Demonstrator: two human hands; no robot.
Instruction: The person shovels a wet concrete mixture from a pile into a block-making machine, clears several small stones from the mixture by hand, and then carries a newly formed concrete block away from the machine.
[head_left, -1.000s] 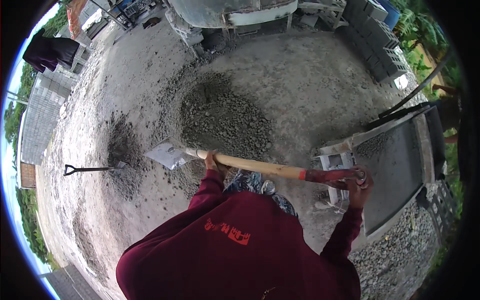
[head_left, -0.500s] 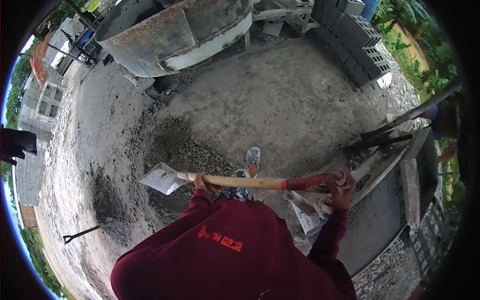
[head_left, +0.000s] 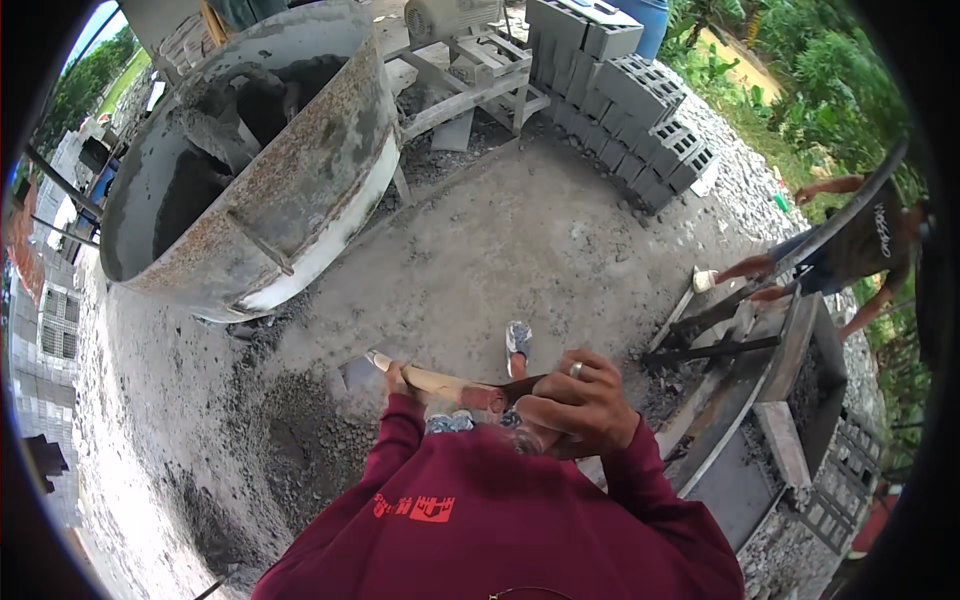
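I hold a shovel with a pale wooden shaft (head_left: 441,382) and a red grip, drawn in close to my chest. My left hand (head_left: 396,379) is closed around the shaft near the blade end. My right hand (head_left: 578,404), with a ring on one finger, is clenched over the red grip end. The grey blade (head_left: 358,374) is foreshortened and partly hidden behind my left hand, so its load cannot be made out. It hangs above a dark pile of wet sand and gravel mix (head_left: 295,445). My maroon sleeves fill the lower part of the view.
A big rusty round mixer drum (head_left: 300,190) stands to the upper left. Stacked grey concrete blocks (head_left: 630,100) lie at the top right. A long metal trough (head_left: 760,400) runs along the right, with another person (head_left: 850,250) bent beside it. My sandalled foot (head_left: 517,340) is on the concrete.
The view has swung from the gravel pile toward the mixer drum, which now looms large. The shovel has come from stretched crosswise to pulled in short against my chest, both hands still on it.
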